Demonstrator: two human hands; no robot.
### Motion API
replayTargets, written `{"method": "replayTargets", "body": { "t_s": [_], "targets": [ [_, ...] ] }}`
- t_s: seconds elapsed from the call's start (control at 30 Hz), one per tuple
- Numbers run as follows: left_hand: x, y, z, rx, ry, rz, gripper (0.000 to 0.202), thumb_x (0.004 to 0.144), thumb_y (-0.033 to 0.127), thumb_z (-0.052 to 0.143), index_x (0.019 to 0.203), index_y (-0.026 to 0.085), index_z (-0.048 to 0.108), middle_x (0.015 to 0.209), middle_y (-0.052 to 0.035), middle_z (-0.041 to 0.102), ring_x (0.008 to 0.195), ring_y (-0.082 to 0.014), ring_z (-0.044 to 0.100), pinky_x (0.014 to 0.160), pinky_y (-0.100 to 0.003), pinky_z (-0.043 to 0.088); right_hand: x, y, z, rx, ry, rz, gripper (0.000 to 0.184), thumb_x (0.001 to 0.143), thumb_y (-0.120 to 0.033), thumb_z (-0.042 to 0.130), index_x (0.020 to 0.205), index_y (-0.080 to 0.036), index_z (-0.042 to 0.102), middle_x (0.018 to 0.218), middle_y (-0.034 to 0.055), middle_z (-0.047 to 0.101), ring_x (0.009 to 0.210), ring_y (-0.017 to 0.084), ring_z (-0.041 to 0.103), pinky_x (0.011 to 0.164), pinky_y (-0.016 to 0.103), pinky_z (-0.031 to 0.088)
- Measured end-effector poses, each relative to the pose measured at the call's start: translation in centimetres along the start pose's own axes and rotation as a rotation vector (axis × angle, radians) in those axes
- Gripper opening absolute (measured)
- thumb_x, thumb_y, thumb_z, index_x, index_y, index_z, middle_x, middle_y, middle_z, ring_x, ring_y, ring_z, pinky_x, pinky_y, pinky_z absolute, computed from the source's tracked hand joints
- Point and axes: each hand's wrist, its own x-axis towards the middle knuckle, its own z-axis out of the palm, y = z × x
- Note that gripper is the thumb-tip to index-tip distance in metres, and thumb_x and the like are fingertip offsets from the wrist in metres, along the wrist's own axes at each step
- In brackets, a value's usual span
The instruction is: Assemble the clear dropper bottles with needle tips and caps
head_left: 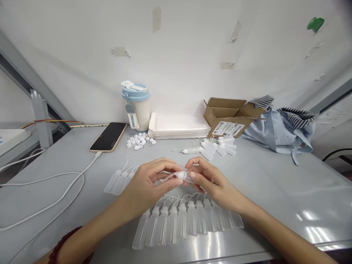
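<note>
Between my hands, above the middle of the table, is a small translucent plastic squeeze bottle with a white cap. My right hand is closed on the bottle's body, thumb and fingers pinching it. At the cap end, my left hand is closed with thumb and fingertips on the white cap. Below them lies a row of several similar bottles with thin curved white tubes at their tops. Partly behind my left hand lie several more bottles.
Small white caps lie near a lidded cup. A phone charges on a white cable. Behind are stacked white envelopes, an opened cardboard box, a pile of bottles and a light blue bag.
</note>
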Motion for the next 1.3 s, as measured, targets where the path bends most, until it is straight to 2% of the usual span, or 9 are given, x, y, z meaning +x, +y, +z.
{"method": "replayTargets", "body": {
  "t_s": [0.17,0.33,0.47,0.6,0.67,0.8,0.9,1.07,1.3],
  "targets": [
    [-0.21,-0.08,0.09,0.226,0.014,-0.014,0.016,0.086,0.032,0.056,0.081,0.019,0.065,0.062,0.0022,0.063,0.054,-0.0107,0.059,0.051,-0.02,0.05,-0.15,0.13,0.15,-0.132,0.045,-0.063,0.015,0.096,-0.032,0.041,0.107,-0.022,0.043,0.077,-0.0009,0.056,0.06,0.01,0.04,0.056,0.024,0.034],
    [-0.39,-0.04,-0.19,0.35,-0.043,0.265,0.014,0.088,0.021,0.052,0.09,0.021,0.065,0.085,-0.0012,0.068,0.074,-0.0121,0.062,0.066,-0.02,0.053,0.1,0.24,0.06,0.124,-0.039,0.007,0.014,0.095,-0.034,0.042,0.103,-0.022,0.043,0.077,-0.001,0.058,0.058,0.009,0.041,0.055,0.023,0.034],
    [-0.43,-0.23,-0.18,0.284,-0.017,0.152,0.013,0.084,0.028,0.059,0.096,0.024,0.065,0.094,-0.0004,0.07,0.078,-0.0133,0.066,0.07,-0.021,0.055,0.17,0.06,0.09,0.168,-0.035,-0.001,0.014,0.094,-0.034,0.044,0.101,-0.021,0.044,0.074,-0.0021,0.056,0.057,0.009,0.04,0.054,0.022,0.034],
    [-0.55,-0.32,0.11,0.264,-0.019,-0.023,0.019,0.084,0.038,0.058,0.089,0.022,0.066,0.063,0.0029,0.066,0.053,-0.0114,0.062,0.05,-0.018,0.052,-0.14,-0.1,0.21,0.008,-0.005,-0.067,0.012,0.095,-0.03,0.043,0.102,-0.021,0.045,0.074,-0.0024,0.053,0.059,0.009,0.04,0.055,0.023,0.034],
    [-0.6,-0.28,0.18,0.27,-0.054,-0.01,0.019,0.087,0.036,0.054,0.085,0.022,0.067,0.057,0.0038,0.064,0.048,-0.0102,0.059,0.047,-0.017,0.049,-0.25,-0.11,0.2,-0.042,-0.006,-0.076,0.011,0.095,-0.03,0.043,0.102,-0.021,0.045,0.074,-0.0021,0.054,0.06,0.01,0.041,0.055,0.023,0.034],
    [-0.63,-0.3,0.1,0.33,-0.074,0.16,0.015,0.088,0.028,0.054,0.094,0.025,0.067,0.081,0.0012,0.07,0.066,-0.0112,0.064,0.061,-0.02,0.052,-0.26,-0.06,0.11,-0.011,-0.032,-0.032,0.014,0.096,-0.032,0.04,0.105,-0.022,0.043,0.078,-0.0007,0.057,0.059,0.009,0.044,0.055,0.023,0.035],
    [-0.61,-0.46,0.07,0.293,-0.039,0.113,0.019,0.083,0.032,0.06,0.1,0.025,0.065,0.092,0.0,0.071,0.075,-0.0135,0.066,0.066,-0.022,0.053,-0.28,-0.12,0.14,-0.031,-0.017,-0.063,0.014,0.096,-0.031,0.039,0.106,-0.022,0.043,0.079,-0.0006,0.057,0.06,0.009,0.044,0.055,0.023,0.035],
    [-0.61,-0.47,0.31,0.274,-0.058,-0.065,0.022,0.086,0.041,0.054,0.086,0.022,0.066,0.067,0.0021,0.067,0.059,-0.0124,0.062,0.053,-0.02,0.05,-0.4,-0.18,0.26,-0.221,0.036,-0.166,0.012,0.095,-0.022,0.04,0.106,-0.02,0.043,0.078,-0.0006,0.059,0.064,0.011,0.048,0.06,0.025,0.038],
    [-0.52,0.02,0.25,0.372,-0.012,0.102,0.018,0.084,0.033,0.056,0.092,0.022,0.067,0.079,-0.0008,0.069,0.065,-0.0129,0.061,0.057,-0.021,0.049,-0.43,-0.43,0.16,-0.241,0.029,-0.177,0.013,0.095,-0.022,0.039,0.108,-0.02,0.041,0.078,-0.0001,0.06,0.067,0.012,0.052,0.06,0.025,0.04]
  ]
}}
